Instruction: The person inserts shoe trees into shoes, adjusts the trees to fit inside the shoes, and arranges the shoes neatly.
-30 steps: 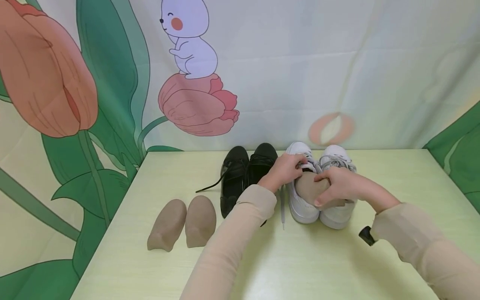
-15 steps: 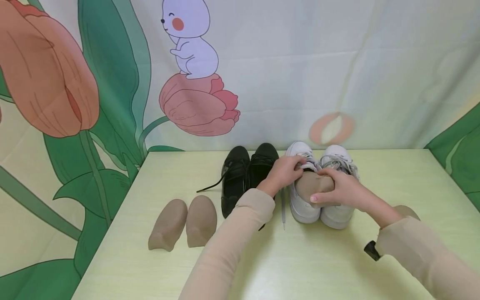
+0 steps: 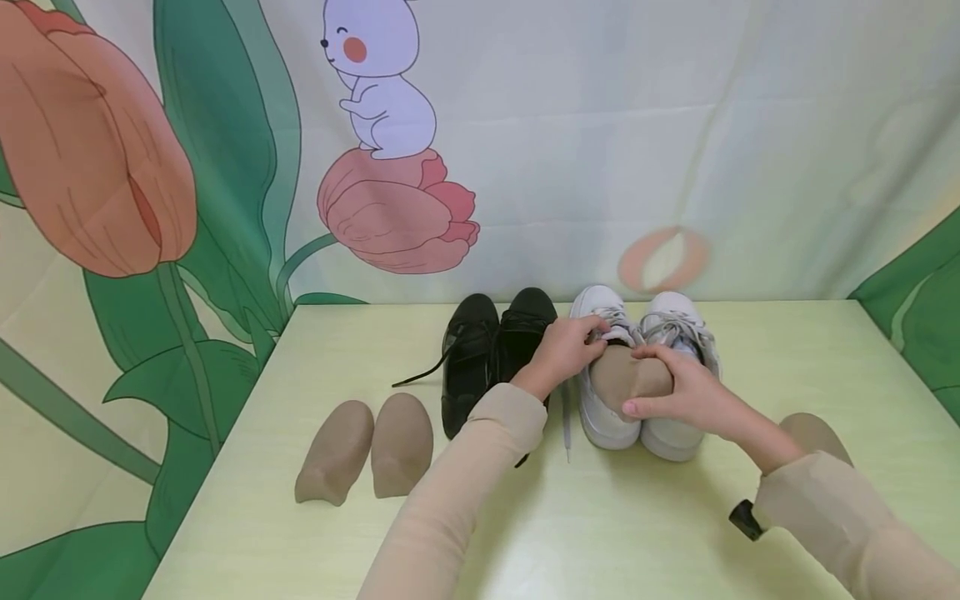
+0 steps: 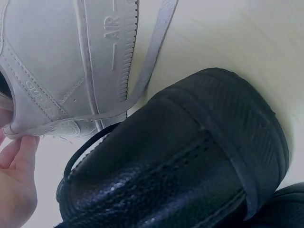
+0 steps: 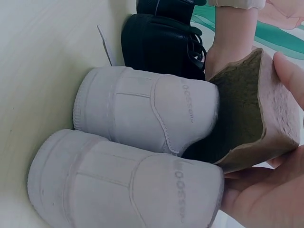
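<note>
In the head view my left hand point(image 3: 566, 348) pinches the opening edge of the left white sneaker point(image 3: 609, 429); the left wrist view shows its fingertips on that sneaker's collar point(image 4: 19, 126). My right hand point(image 3: 690, 392) grips a brown moulded-pulp shoe insert point(image 3: 617, 377) between thumb and fingers. The insert's rounded front lies at the mouth of the left sneaker, partly inside, its tip hidden. From the right wrist, the insert's hollow back end point(image 5: 280, 114) stands out behind the heel. The right white sneaker point(image 3: 671, 437) sits alongside, below my right hand.
A pair of black shoes point(image 3: 467, 375) stands left of the white ones, partly behind my left forearm. Two more inserts, one point(image 3: 337, 450) and another point(image 3: 402, 442), lie at the left. A further insert point(image 3: 817, 435) lies right, partly behind my sleeve. A patterned cloth point(image 3: 540, 150) hangs behind the table.
My right hand has shifted slightly toward me and right, and the held insert's back end has swung upward in view. The insert behind my right sleeve has come into sight. My left hand keeps its place.
</note>
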`<state>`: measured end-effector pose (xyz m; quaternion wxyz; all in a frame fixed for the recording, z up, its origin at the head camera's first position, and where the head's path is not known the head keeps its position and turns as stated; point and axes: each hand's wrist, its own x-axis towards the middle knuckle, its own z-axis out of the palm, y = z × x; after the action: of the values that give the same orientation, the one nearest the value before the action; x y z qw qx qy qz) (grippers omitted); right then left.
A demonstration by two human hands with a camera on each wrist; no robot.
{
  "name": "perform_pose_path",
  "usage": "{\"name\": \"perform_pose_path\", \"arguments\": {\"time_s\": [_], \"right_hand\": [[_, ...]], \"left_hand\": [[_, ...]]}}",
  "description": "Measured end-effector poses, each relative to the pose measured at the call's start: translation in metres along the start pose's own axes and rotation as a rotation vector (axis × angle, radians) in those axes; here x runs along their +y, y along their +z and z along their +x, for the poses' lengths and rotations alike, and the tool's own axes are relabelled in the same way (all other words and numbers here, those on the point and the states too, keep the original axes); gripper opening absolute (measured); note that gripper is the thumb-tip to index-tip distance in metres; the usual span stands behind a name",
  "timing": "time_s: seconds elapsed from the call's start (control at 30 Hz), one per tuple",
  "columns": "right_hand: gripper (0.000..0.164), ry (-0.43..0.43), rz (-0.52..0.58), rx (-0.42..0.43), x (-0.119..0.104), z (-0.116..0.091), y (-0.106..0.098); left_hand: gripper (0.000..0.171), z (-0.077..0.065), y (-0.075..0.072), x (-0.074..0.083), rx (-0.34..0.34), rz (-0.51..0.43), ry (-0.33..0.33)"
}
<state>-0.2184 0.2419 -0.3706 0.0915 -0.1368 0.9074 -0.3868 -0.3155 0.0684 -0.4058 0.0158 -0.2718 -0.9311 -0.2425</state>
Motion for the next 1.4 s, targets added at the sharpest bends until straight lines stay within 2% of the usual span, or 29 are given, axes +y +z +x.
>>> {"name": "perform_pose_path", "arguments": {"time_s": [0.17,0.4,0.8,0.93,1.07,1.4], "right_hand": [[0.067,0.011,-0.014,0.012,0.000,0.001,0.001],[0.068,-0.006,-0.083,0.009,-0.007,0.005,-0.001],[0.070,0.035,-0.149,-0.045,-0.019,0.017,-0.014],[0.075,0.048,-0.172,-0.058,-0.019,0.022,-0.018],[0.082,0.066,-0.169,-0.083,-0.020,0.027,-0.020],[0.077,0.081,-0.131,-0.092,-0.018,0.030,-0.024]], "left_hand": [[0.019,0.001,-0.001,0.001,-0.013,0.049,0.010],[0.021,0.002,-0.002,0.001,-0.019,0.108,0.035],[0.019,0.003,-0.004,0.001,-0.009,0.112,0.059],[0.019,0.003,-0.005,0.001,-0.004,0.124,0.071],[0.018,0.003,-0.004,0.001,0.003,0.136,0.076],[0.017,0.004,-0.003,0.002,-0.023,0.135,0.058]]}}
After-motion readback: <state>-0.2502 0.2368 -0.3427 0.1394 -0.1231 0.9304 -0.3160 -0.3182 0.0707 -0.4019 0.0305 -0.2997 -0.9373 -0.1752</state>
